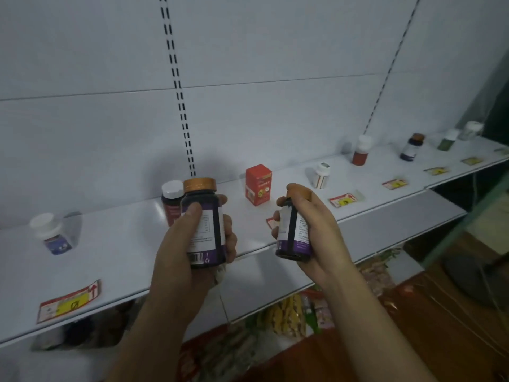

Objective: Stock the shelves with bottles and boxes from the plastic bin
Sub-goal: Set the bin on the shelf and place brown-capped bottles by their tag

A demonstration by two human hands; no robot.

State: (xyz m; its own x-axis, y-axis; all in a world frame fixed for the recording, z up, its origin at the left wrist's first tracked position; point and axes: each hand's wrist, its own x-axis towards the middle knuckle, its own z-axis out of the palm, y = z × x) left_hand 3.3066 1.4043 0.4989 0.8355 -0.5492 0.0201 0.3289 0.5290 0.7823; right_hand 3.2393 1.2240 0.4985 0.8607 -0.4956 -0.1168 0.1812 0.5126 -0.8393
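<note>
My left hand [181,252] grips a dark bottle with a copper cap and purple-white label [205,224], held upright above the white shelf [118,252]. My right hand [316,238] grips a second, matching dark bottle [293,232], its cap mostly hidden by my fingers. On the shelf stand a white-capped dark red bottle [170,202] right behind the left-hand bottle, a red box [258,184], and a white-capped bottle with a blue label [52,234] at the left. The plastic bin is out of view.
Farther right on the shelf stand a small white bottle [321,175], a red bottle with a white cap [361,150], a dark copper-capped bottle [411,146] and others. Price tags [68,301] lie along the front edge. Packaged goods sit on the lower shelf [289,315].
</note>
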